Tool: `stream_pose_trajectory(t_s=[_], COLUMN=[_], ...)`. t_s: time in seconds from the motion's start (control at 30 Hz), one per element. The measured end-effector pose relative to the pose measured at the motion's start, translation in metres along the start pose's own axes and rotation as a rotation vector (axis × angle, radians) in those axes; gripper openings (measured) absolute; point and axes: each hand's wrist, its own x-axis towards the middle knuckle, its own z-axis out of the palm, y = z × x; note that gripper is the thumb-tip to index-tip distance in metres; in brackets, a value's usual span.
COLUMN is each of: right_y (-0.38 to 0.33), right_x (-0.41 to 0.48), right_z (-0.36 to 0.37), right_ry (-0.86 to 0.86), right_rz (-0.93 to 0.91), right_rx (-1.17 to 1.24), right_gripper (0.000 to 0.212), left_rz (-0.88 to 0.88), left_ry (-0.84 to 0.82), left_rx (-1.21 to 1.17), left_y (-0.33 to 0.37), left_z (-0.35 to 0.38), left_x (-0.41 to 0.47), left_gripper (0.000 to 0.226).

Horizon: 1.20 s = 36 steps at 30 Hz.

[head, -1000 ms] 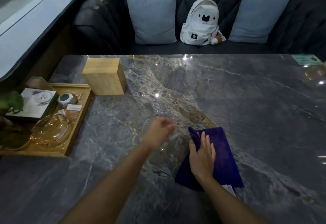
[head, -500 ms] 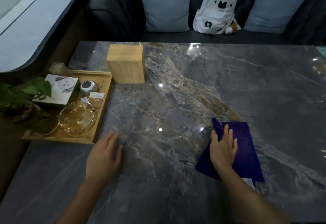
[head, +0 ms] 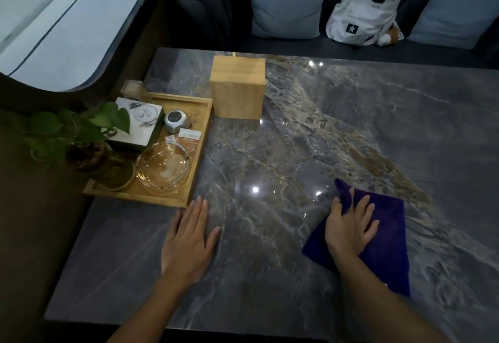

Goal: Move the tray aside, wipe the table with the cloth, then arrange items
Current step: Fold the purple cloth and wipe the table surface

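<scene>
Marble table (head: 351, 132). Wooden tray (head: 201, 137) at 10 o'clock, on the left edge, carrying a glass dish (head: 162, 168). Left hand (head: 187, 242) flat, fingers spread, empty, just below the tray corner. Right hand (head: 348, 230) at 4 o'clock, pressed flat on the purple cloth (head: 386, 245).

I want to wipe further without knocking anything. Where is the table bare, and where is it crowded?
Bare: the wide marble stretch of the table right of the wooden box and beyond the cloth, plus the strip between the left hand and right hand. Crowded: the far-left corner, where the full tray sits against the box.
</scene>
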Motion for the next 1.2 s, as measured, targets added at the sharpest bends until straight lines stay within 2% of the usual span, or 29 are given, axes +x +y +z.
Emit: stream_pose_trajectory(t_s=[0.27,0.43,0.63,0.73,0.87,0.97,1.07,1.13,1.2], right_y=[-0.044,-0.073,-0.081,-0.071,-0.065,-0.058,-0.049,-0.045,-0.043], right_x=[-0.002,-0.005,-0.012,-0.024,-0.037,-0.042,-0.042,-0.043,-0.046], right_z=[0.019,0.024,0.041,0.054,0.058,0.052,0.047,0.042,0.032], right_ry=[-0.087,-0.205,-0.255,-0.176,-0.158,-0.216,-0.323,-0.442,-0.577], right_rz=[-0.12,-0.33,-0.688,-0.882,-0.949,-1.053,-1.159,-1.148,-1.016], right_rx=[-0.007,0.02,-0.338,-0.504,-0.552,-0.523,-0.394,-0.246,-0.05], right_gripper=[0.053,0.046,0.055,0.06,0.061,0.058,0.054,0.05,0.044], left_rz=[-0.015,-0.012,-0.011,-0.01,-0.019,-0.015,-0.011,-0.012,-0.014], left_ry=[-0.013,-0.01,-0.014,-0.003,0.014,0.019,0.023,0.032,0.029], left_rx=[-0.037,-0.052,-0.053,-0.056,-0.027,-0.012,-0.013,-0.022,-0.034], left_y=[0.0,-0.001,0.0,-0.001,0.0,0.001,0.001,0.001,0.001], left_z=[-0.001,-0.001,-0.002,-0.001,-0.001,-0.001,0.0,-0.001,-0.001], left_x=[0.001,0.002,0.002,0.001,0.001,0.001,0.001,0.0,0.0], left_gripper=[0.067,0.066,0.066,0.065,0.065,0.067,0.068,0.069,0.069])
